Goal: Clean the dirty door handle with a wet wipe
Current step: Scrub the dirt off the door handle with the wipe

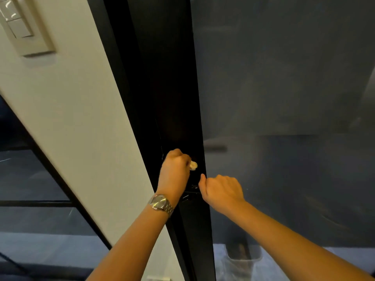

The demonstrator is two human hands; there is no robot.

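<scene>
My left hand (175, 169), with a metal watch on its wrist, is closed around a small crumpled wet wipe (193, 165) and presses it against the black door frame (174, 98). The wipe pokes out pale at the fingertips. My right hand (221, 190) is curled just below and to the right, gripping the dark door handle (191, 194), of which only a short stretch with a small lock part shows between the hands. Most of the handle is hidden in the dark.
Frosted grey glass of the door (284, 98) fills the right side. A white wall strip (67, 98) with a light switch (22, 25) stands on the left. A bin with a clear liner (243, 258) sits on the floor behind the glass.
</scene>
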